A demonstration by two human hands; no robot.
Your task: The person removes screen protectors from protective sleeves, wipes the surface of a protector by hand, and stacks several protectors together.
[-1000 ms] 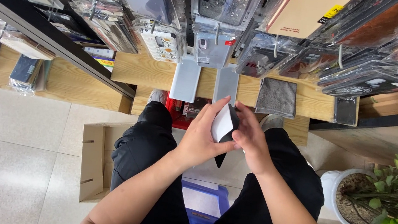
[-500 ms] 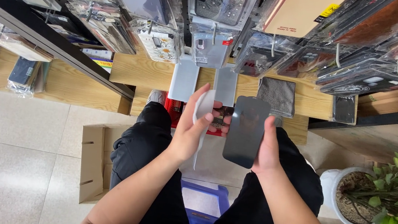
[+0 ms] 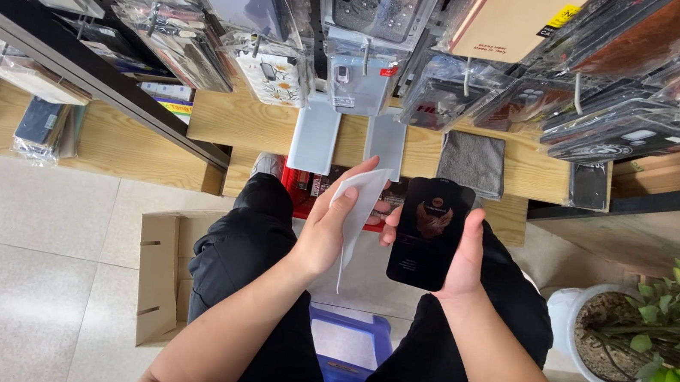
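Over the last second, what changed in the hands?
The hands came apart: a second ago both were closed together around the white wipe. Now the left hand holds the wipe alone, off to the left, and the right hand holds up a black phone, screen facing the camera. The person's seated pose, shelves and plant are unchanged.

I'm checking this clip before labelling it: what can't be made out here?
Head view only:
- Back of the black phone: faces away, held in the right hand.
- Lower part of the white wipe: covered by the left hand.
- Red item on the knees: hidden behind both hands.
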